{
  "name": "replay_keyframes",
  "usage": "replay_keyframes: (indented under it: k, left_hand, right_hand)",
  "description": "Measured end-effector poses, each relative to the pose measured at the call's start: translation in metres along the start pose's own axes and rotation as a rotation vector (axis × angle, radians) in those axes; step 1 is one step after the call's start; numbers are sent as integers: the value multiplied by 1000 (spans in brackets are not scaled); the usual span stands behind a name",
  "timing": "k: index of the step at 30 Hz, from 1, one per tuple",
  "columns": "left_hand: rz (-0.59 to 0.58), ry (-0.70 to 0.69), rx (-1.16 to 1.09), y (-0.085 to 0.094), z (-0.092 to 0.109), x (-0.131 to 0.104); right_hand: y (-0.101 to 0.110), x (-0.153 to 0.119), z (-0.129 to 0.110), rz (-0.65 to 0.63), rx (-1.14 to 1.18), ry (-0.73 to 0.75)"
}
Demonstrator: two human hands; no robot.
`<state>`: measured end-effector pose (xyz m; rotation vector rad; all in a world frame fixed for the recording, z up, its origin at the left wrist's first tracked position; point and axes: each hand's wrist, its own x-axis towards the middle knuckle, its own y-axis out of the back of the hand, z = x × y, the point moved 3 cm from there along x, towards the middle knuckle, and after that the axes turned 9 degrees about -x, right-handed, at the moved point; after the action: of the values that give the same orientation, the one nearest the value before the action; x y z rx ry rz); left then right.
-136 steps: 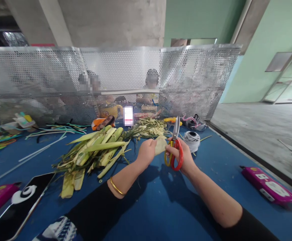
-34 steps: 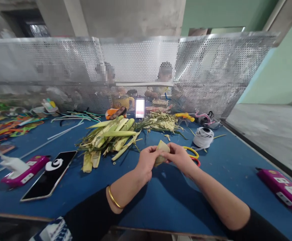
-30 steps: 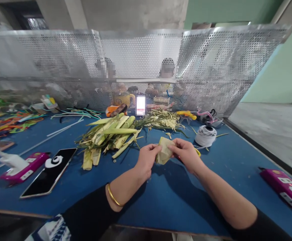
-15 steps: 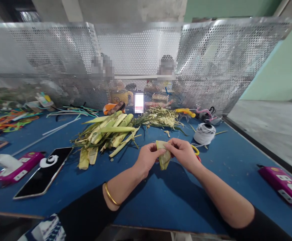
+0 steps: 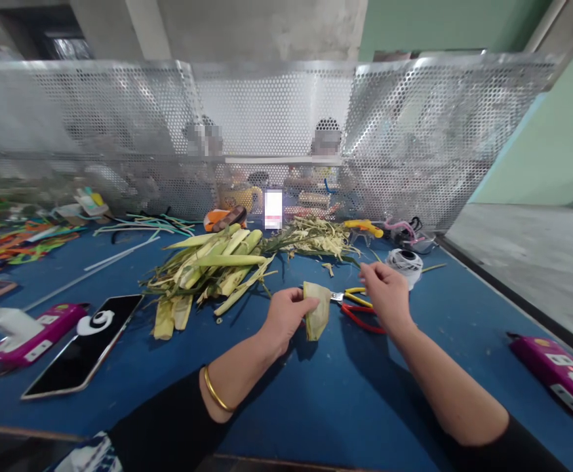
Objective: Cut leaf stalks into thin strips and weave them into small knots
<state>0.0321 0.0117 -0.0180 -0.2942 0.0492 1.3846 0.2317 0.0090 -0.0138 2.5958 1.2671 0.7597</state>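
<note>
A folded piece of pale green corn husk (image 5: 317, 314) is pinched between the thumb and fingers of my left hand (image 5: 286, 318), a little above the blue table. My right hand (image 5: 386, 292) is off the husk, to its right, with thumb and fingertips pressed together; whatever they pinch is too fine to make out. Between the hands lies a hand tool with one red and one yellow handle (image 5: 360, 313), its metal head partly behind the husk. Just behind my right hand stands a spool of white thread (image 5: 405, 262), partly covered by it.
Left of my hands is a heap of corn husks (image 5: 217, 262), with shredded husk (image 5: 318, 236) behind. A phone (image 5: 87, 344) and magenta cases (image 5: 562, 373) lie on the table. A perforated metal screen (image 5: 276, 98) closes the back; people sit beyond it.
My right hand has let go of the husk and moved right, towards the thread spool, uncovering the red-and-yellow-handled tool. My left hand still holds the husk. The camera view has tilted slightly up.
</note>
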Motion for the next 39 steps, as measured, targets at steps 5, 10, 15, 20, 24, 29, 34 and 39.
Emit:
replay_keyframes:
  k: [5,10,15,20,24,29,34,39]
  left_hand:
    - [17,-33,-87,1,-2,2]
    - [4,-41,-158,0,-6,4]
    - [-18,16,-146,0,-8,7]
    - [-34,-27,-125,1,-7,8]
    - [-75,-9,-195,2,-6,10]
    - [-141,84,-303,2,-5,13]
    - [-139,46,-224,1,-6,11]
    - [-197,56,-90,-3,-5,4]
  right_hand:
    - [-12,-9,-10,-248,128,-22]
    - [-38,-46,-26,-758,189,-155]
    - [-35,-45,-24,-688,263,-190]
    - [-30,-38,-21,-623,321,-212]
    - [-28,-35,-22,-604,311,-213]
    - [-26,-34,-25,-584,320,-234]
    - [-28,-36,-26,-543,306,-213]
    - [-31,-37,-22,-519,277,-146]
